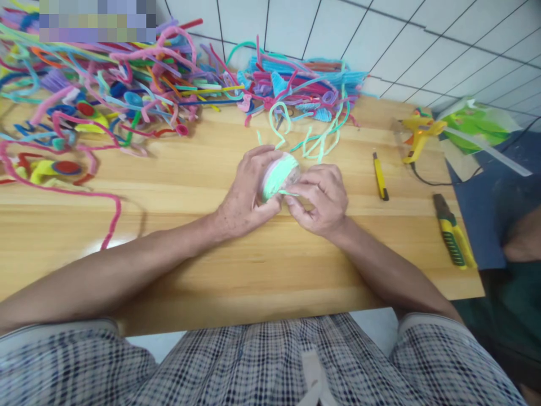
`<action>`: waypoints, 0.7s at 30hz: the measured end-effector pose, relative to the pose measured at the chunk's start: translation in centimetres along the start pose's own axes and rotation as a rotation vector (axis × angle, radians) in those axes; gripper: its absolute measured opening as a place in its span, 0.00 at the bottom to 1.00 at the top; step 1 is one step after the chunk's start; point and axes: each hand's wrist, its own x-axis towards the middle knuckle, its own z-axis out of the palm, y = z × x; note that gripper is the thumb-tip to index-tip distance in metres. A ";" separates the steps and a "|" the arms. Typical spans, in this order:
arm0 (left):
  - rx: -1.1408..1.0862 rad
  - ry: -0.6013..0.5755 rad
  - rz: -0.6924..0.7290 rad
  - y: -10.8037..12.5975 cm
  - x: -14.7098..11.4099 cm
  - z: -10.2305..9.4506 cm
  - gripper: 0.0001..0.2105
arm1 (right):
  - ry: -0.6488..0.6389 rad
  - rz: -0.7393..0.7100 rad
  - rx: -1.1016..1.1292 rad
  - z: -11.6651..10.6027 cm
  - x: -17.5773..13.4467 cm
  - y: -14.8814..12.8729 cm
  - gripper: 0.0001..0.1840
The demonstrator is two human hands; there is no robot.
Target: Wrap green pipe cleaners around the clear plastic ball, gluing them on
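Note:
A round ball (280, 173), partly covered in mint-green strips with a paler, whitish part showing, is held above the wooden table (236, 259). My left hand (249, 189) wraps round its left side, thumb along the bottom. At the ball's lower right, my right hand (322, 197) pinches the end of a mint-green pipe cleaner (288, 193) with thumb and forefinger. Just beyond the hands lie loose mint-green pipe cleaners (325, 135), some bent and curly. The underside of the ball is hidden.
Many coloured pipe cleaners (139, 84) are heaped along the back left, with a blue and pink bundle (304, 84) at the back. To the right lie a yellow utility knife (380, 177), a yellow glue gun (418, 132) and yellow-green pliers (452, 234). Another person's limb (524, 237) shows at far right.

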 end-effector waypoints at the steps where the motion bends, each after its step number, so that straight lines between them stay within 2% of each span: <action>1: -0.003 -0.002 0.001 0.0 0.0 0.0 0.30 | 0.021 -0.010 0.007 0.0 0.1 0.0 0.10; 4: -0.022 -0.027 -0.014 0.0 0.0 -0.2 0.31 | 0.041 0.026 0.016 -0.2 0.4 0.0 0.11; 9: -0.033 -0.044 -0.014 0.2 0.1 -0.5 0.30 | 0.020 0.173 0.081 -0.5 0.9 0.4 0.07; 13: -0.045 -0.048 -0.001 0.3 0.1 -0.5 0.30 | 0.044 0.166 0.092 -0.6 1.2 0.9 0.05; 18: -0.016 -0.074 0.008 0.2 0.1 -0.4 0.31 | -0.014 0.198 0.092 -0.9 1.2 1.3 0.08; 21: -0.006 -0.078 0.012 0.2 0.1 -0.4 0.31 | -0.057 0.220 0.096 -1.1 1.2 1.6 0.13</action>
